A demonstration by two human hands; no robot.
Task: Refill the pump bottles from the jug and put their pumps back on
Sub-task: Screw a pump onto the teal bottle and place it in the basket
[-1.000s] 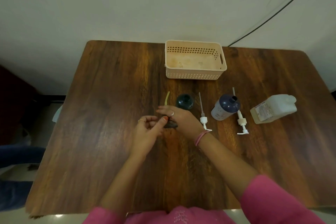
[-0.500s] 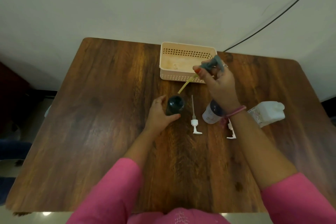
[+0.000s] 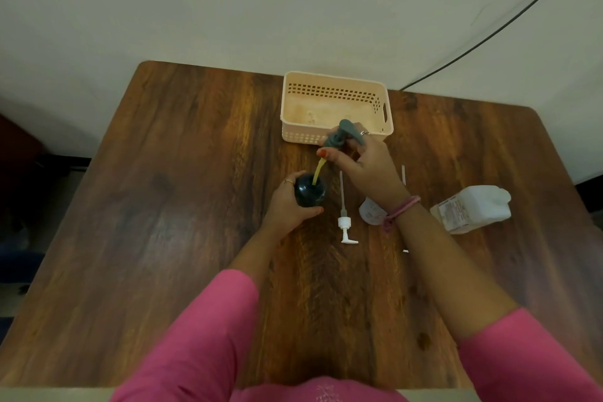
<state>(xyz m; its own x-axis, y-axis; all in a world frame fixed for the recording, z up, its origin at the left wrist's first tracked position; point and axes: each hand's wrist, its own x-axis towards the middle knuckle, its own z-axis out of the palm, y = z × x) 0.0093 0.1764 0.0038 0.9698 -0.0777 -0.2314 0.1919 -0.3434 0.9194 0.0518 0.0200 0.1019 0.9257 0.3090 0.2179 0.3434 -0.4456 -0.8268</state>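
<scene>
Hands (image 3: 368,170) over wooden table (image 3: 182,206)

We see a dark wooden table (image 3: 182,206) with rounded corners against a plain pale wall (image 3: 261,3); a black cable (image 3: 509,19) runs diagonally down it.

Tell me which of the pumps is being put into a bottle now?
The grey pump, held by the right hand: its yellowish tube enters the dark bottle that the left hand steadies. The white pump lies flat on the table.
</scene>
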